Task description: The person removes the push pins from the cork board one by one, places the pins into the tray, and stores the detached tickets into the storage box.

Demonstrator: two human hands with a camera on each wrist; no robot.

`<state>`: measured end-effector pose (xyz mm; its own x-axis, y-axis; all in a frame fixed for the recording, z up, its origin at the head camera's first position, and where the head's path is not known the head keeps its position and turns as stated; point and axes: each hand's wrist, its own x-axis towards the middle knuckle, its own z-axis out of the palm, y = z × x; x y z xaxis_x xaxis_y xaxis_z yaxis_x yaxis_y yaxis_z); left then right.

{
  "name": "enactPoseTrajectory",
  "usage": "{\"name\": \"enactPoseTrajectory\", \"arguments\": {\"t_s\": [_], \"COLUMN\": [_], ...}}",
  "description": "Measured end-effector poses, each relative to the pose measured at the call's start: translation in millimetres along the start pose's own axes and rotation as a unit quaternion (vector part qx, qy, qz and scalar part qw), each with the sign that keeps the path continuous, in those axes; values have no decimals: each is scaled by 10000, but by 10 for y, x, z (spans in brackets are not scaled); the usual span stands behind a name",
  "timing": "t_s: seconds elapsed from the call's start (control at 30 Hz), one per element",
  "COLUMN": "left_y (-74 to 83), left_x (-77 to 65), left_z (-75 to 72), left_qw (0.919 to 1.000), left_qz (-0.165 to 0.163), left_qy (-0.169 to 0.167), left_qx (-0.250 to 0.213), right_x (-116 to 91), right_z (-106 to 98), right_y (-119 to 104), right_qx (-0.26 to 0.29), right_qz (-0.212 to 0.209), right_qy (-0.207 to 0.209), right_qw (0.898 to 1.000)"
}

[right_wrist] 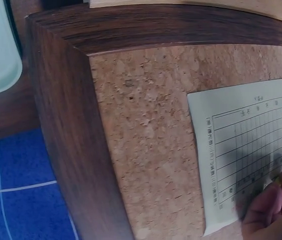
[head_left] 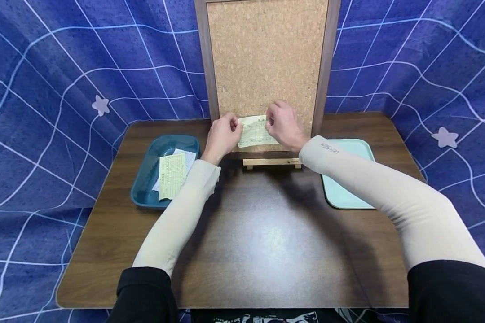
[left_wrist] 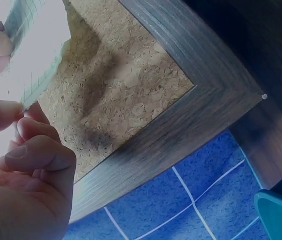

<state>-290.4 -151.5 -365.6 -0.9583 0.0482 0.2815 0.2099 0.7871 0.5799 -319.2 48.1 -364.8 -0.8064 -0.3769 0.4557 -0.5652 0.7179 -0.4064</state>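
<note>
A pale yellow-green printed form (head_left: pixel 252 133) lies against the lower part of a cork board (head_left: pixel 266 58) in a brown wooden frame. At the form's left edge, my left hand (head_left: pixel 223 137) pinches the paper between thumb and finger; the left wrist view shows the sheet bowed there. My right hand (head_left: pixel 286 126) is over the form's upper right part. In the right wrist view its fingertips pinch a tiny yellow pin-like thing (right_wrist: pixel 277 180) at the printed table, mostly hidden by the fingers.
A blue bin (head_left: pixel 145 195) to the left holds another green form (head_left: pixel 172 176) and white paper. At right, a mint tray (head_left: pixel 343 193) lies partly under my right sleeve. Below the frame is a light wooden ledge (head_left: pixel 271 162). Blue patterned cloth surrounds the brown table (head_left: pixel 242 251).
</note>
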Motion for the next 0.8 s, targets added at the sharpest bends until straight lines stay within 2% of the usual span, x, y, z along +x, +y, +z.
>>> {"name": "enactPoseTrajectory", "arguments": {"t_s": [0.23,0.47,0.57,0.8], "left_y": [6,-39,-59,-169], "left_x": [5,9,6,-40], "left_z": [-6,-53,-89,-252], "left_qw": [9999,9997,9995,9992], "left_qz": [-109,-147,-144,41], "left_qy": [12,202,266,340], "left_qx": [74,86,45,-182], "right_x": [-58,-143,-179,-260], "right_z": [-49,-147,-196,-309], "right_y": [96,162,202,285], "right_qx": [322,317,313,230], "right_qz": [-527,-1207,-1239,-993], "right_qy": [3,316,387,347], "right_qw": [9981,9917,9910,9942]}}
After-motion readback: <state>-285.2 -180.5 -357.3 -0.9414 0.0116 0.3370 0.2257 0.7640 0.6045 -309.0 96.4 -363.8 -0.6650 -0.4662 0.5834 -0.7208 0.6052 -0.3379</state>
